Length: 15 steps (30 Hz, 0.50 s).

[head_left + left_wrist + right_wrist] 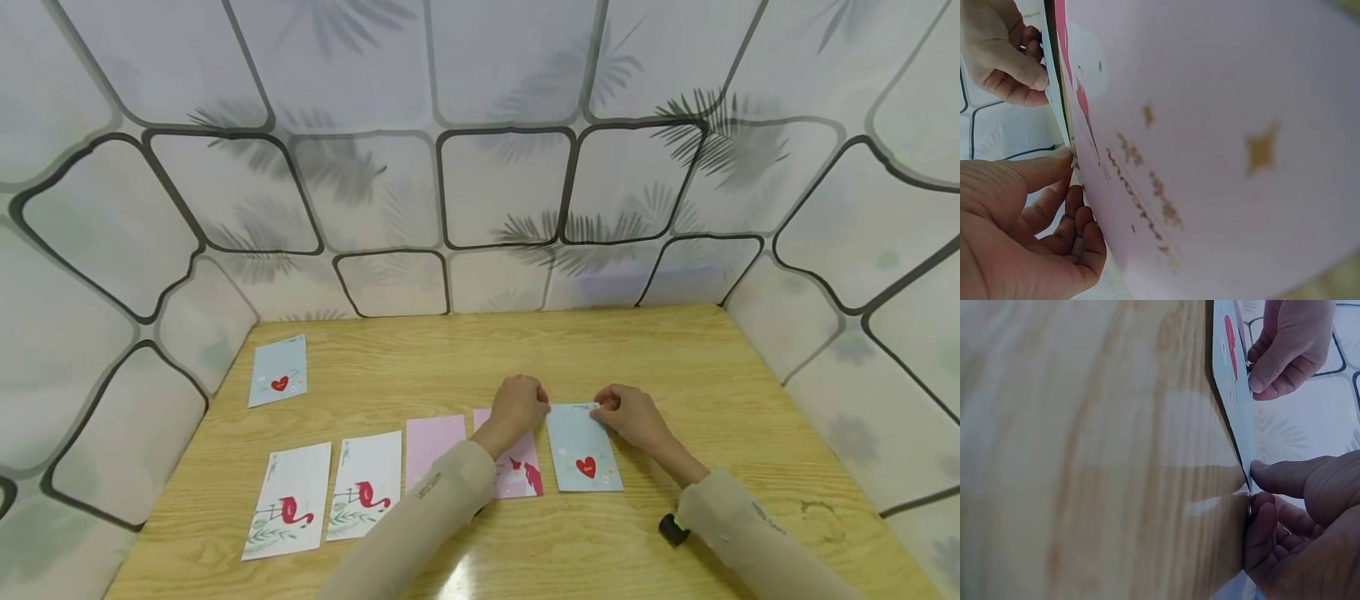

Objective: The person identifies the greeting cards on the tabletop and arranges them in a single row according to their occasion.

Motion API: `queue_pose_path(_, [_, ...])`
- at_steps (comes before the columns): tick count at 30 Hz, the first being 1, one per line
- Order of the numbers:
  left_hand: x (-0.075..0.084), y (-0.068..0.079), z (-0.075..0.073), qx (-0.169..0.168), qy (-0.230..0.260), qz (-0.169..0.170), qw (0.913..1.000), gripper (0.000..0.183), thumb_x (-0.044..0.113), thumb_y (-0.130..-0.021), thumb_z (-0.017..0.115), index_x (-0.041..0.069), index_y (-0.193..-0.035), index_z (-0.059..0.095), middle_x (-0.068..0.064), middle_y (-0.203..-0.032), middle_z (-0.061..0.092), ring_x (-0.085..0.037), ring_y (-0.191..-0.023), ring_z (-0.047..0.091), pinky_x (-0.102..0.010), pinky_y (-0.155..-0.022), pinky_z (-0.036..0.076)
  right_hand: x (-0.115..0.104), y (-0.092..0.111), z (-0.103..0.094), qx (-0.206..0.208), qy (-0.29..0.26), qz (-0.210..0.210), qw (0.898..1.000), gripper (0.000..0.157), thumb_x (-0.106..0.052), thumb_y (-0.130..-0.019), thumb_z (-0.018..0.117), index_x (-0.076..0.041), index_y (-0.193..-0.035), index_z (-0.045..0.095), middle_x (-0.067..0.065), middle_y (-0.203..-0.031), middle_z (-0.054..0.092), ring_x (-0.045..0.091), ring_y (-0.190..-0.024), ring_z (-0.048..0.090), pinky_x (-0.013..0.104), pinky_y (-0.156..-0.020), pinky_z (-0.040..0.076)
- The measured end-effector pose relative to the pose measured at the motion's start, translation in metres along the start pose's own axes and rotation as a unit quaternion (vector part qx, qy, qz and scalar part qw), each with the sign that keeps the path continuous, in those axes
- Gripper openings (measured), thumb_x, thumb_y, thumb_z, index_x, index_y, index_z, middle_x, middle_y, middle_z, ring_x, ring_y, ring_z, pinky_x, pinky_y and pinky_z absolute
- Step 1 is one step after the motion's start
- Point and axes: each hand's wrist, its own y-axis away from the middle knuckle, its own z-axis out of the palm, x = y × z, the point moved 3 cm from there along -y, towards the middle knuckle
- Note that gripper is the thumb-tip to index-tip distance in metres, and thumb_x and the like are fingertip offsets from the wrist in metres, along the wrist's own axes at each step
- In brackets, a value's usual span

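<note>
A light blue card (581,450) with a red heart near its bottom lies at the right end of a row of cards. My left hand (517,404) pinches its top left corner between thumb and fingers. At the top right corner, my right hand (633,415) pinches the edge, thumb (1279,476) on the printed face in the right wrist view. Under my left forearm is a pink card (521,475) with a darker pink figure, partly hidden. Its gold star and lettering fill much of the left wrist view.
Left of these lie another pink card (435,437), partly covered by my sleeve, and two white flamingo cards (367,458). A second light blue heart card (279,367) lies at the table's far left. Patterned walls (495,279) border the wooden table (420,358).
</note>
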Motion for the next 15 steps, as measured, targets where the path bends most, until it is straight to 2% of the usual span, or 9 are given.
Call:
queue_pose_path(7, [0.003, 0.002, -0.004, -0.016, 0.013, -0.012, 0.9997, 0.012, 0.019, -0.096, 0.076, 0.008, -0.09, 0.075, 0.0, -0.084, 0.066, -0.014, -0.078, 0.058, -0.029, -0.074, 0.052, 0.003, 0.001, 0.0, -0.009, -0.006, 0.01, 1.0, 0.027, -0.015, -0.098, 0.07, 0.005, -0.115, 0.067, 0.007, -0.091, 0.067, 0.02, -0.08, 0.058, 0.035, -0.071, 0.049])
queue_pose_path(11, [0.003, 0.003, -0.009, -0.03, 0.021, -0.024, 0.999, 0.016, 0.024, -0.099, 0.072, 0.008, -0.099, 0.074, 0.0, -0.091, 0.068, -0.014, -0.08, 0.06, -0.03, -0.076, 0.053, 0.006, 0.002, -0.004, -0.019, -0.047, 0.014, 0.999, 0.034, -0.018, -0.101, 0.066, 0.008, -0.122, 0.064, 0.011, -0.098, 0.07, 0.02, -0.08, 0.061, 0.033, -0.067, 0.052])
queue_pose_path(15, [0.0, 0.007, -0.017, -0.02, 0.036, -0.016, 0.999, 0.023, 0.025, -0.1, 0.07, 0.006, -0.112, 0.074, -0.006, -0.106, 0.072, -0.02, -0.094, 0.066, -0.035, -0.086, 0.055, 0.005, 0.004, -0.01, -0.039, -0.115, 0.041, 0.992, 0.043, -0.021, -0.104, 0.063, 0.011, -0.132, 0.057, 0.013, -0.098, 0.068, 0.018, -0.076, 0.06, 0.028, -0.06, 0.051])
